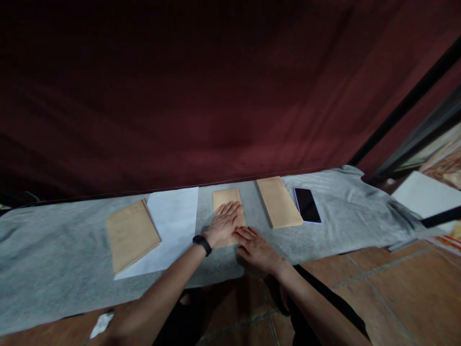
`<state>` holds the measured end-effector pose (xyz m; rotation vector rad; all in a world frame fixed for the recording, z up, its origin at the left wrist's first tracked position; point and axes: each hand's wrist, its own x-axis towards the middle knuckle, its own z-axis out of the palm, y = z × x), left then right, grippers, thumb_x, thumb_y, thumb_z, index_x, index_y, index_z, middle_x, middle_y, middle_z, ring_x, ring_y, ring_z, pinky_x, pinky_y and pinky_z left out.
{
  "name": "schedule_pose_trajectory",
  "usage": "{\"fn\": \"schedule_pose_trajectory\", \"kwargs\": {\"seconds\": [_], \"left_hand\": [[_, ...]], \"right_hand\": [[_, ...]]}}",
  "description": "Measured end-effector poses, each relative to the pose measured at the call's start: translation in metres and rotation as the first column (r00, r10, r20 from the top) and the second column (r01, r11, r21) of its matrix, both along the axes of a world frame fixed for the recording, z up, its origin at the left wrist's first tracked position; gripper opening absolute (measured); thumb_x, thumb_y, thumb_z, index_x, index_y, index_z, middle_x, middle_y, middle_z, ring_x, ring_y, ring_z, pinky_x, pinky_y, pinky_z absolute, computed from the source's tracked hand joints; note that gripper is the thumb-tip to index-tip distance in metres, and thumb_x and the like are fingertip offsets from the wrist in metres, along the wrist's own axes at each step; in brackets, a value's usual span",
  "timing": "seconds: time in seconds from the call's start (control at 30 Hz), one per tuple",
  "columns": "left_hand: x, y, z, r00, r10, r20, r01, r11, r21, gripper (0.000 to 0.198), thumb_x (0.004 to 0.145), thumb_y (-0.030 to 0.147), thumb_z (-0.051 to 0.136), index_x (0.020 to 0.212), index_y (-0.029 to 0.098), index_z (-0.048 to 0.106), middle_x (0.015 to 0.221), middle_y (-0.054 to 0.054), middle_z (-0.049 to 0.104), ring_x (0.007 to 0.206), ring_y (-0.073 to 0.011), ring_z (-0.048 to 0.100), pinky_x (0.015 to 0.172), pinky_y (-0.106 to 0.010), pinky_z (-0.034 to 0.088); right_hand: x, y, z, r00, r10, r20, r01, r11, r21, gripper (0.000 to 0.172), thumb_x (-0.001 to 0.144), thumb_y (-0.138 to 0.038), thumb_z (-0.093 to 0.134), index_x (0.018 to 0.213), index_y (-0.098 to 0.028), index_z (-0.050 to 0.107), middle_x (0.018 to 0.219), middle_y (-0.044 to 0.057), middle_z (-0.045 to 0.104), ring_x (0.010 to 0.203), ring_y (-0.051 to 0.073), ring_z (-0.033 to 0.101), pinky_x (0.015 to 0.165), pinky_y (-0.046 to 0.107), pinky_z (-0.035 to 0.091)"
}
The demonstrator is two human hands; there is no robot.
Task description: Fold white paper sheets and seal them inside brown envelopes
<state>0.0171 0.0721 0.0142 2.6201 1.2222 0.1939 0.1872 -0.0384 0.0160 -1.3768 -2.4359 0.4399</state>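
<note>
A tan paper envelope [226, 196] lies flat on the grey cloth in front of me. My left hand [225, 220], with a dark band on its wrist, rests flat across the envelope's middle, fingers stretched toward its upper right. At the envelope's lower right edge, my right hand [254, 246] lies palm down, fingers extended and fingertips touching the paper. Both hands are open and grip nothing. Part of the envelope is hidden under them.
To the left, tan envelopes [132, 234] overlap white paper sheets [176, 216]. On the right are a stack of tan envelopes [280, 202] and a phone [307, 205]. Grey cloth [345, 211] covers the narrow surface, backed by a dark red curtain [216, 120]. Crumpled white tissue [102, 324] lies on the tiled floor.
</note>
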Motion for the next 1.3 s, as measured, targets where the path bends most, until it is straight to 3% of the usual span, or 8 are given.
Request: {"fn": "schedule_pose_trajectory", "kwargs": {"seconds": [0.13, 0.23, 0.43, 0.57, 0.7, 0.9, 1.17, 1.3], "left_hand": [[0.019, 0.040, -0.001, 0.994, 0.106, -0.011, -0.105, 0.993, 0.056, 0.053, 0.102, 0.029, 0.024, 0.153, 0.022, 0.036, 0.160, -0.005, 0.035, 0.150, -0.0208, 0.024, 0.123, -0.045, 0.013], [0.022, 0.046, -0.003, 0.992, 0.127, -0.007, -0.127, 0.990, 0.067, 0.054, 0.101, 0.030, 0.025, 0.153, 0.022, 0.036, 0.160, -0.005, 0.035, 0.150, -0.0213, 0.024, 0.123, -0.045, 0.014], [0.010, 0.009, -0.009, 1.000, 0.012, -0.024, -0.011, 0.999, 0.040, 0.055, 0.102, 0.031, 0.025, 0.155, 0.017, 0.031, 0.163, -0.007, 0.028, 0.151, -0.0197, 0.021, 0.124, -0.041, 0.013], [0.005, -0.022, -0.011, 0.999, -0.030, -0.026, 0.030, 0.999, 0.014, 0.054, 0.102, 0.030, 0.027, 0.155, 0.017, 0.032, 0.162, -0.008, 0.029, 0.151, -0.0194, 0.021, 0.124, -0.041, 0.014], [0.003, -0.052, -0.007, 0.998, -0.056, -0.022, 0.056, 0.998, 0.002, 0.054, 0.105, 0.035, 0.023, 0.155, 0.017, 0.032, 0.162, -0.008, 0.030, 0.151, -0.0190, 0.021, 0.125, -0.041, 0.014], [-0.008, -0.096, 0.002, 0.989, -0.130, -0.069, 0.130, 0.992, -0.008, 0.055, 0.106, 0.044, 0.022, 0.154, 0.020, 0.033, 0.161, -0.006, 0.031, 0.151, -0.0187, 0.022, 0.125, -0.043, 0.017], [-0.018, -0.127, -0.004, 0.990, -0.127, -0.065, 0.132, 0.987, 0.088, 0.056, 0.105, 0.046, 0.026, 0.152, 0.018, 0.037, 0.158, -0.009, 0.037, 0.148, -0.0187, 0.030, 0.124, -0.043, 0.020], [-0.014, -0.131, 0.000, 0.995, -0.096, -0.020, 0.098, 0.988, 0.119, 0.054, 0.105, 0.046, 0.028, 0.150, 0.019, 0.039, 0.157, -0.008, 0.039, 0.147, -0.0185, 0.032, 0.124, -0.043, 0.022]], "right_hand": [[0.008, 0.007, 0.002, 0.997, 0.032, -0.075, -0.028, 0.998, 0.052, 0.045, 0.095, -0.015, 0.051, 0.138, -0.024, 0.057, 0.147, 0.003, 0.054, 0.136, 0.013, 0.048, 0.116, 0.033, 0.037], [0.011, 0.014, 0.003, 0.983, 0.038, -0.180, -0.034, 0.999, 0.028, 0.039, 0.094, -0.012, 0.049, 0.128, -0.023, 0.065, 0.138, 0.002, 0.063, 0.129, 0.012, 0.055, 0.111, 0.029, 0.042], [0.018, 0.025, 0.012, 0.932, -0.077, -0.354, 0.007, 0.980, -0.197, 0.036, 0.092, -0.007, 0.046, 0.106, -0.025, 0.074, 0.119, 0.001, 0.073, 0.113, 0.017, 0.066, 0.101, 0.036, 0.051], [0.021, 0.030, 0.014, 0.911, -0.088, -0.402, -0.002, 0.976, -0.218, 0.037, 0.086, 0.000, 0.048, 0.092, -0.023, 0.076, 0.104, 0.000, 0.076, 0.099, 0.015, 0.070, 0.093, 0.029, 0.052], [0.025, 0.038, 0.008, 0.914, -0.214, -0.344, 0.144, 0.966, -0.216, 0.036, 0.082, 0.002, 0.047, 0.080, -0.020, 0.075, 0.087, 0.000, 0.077, 0.085, 0.015, 0.072, 0.085, 0.026, 0.053], [0.019, 0.046, 0.000, 0.892, -0.286, -0.350, 0.237, 0.955, -0.177, 0.032, 0.091, -0.011, 0.047, 0.101, -0.022, 0.076, 0.104, 0.004, 0.077, 0.098, 0.018, 0.071, 0.092, 0.031, 0.054], [0.011, 0.028, -0.010, 0.978, 0.009, -0.209, -0.008, 1.000, 0.004, 0.041, 0.103, -0.029, 0.036, 0.132, -0.019, 0.063, 0.143, 0.009, 0.058, 0.136, 0.019, 0.049, 0.117, 0.038, 0.037], [0.014, 0.034, -0.018, 0.999, -0.010, -0.050, 0.013, 0.998, 0.059, 0.046, 0.104, -0.032, 0.032, 0.145, -0.021, 0.050, 0.154, 0.006, 0.045, 0.143, 0.021, 0.040, 0.120, 0.045, 0.031]]}}
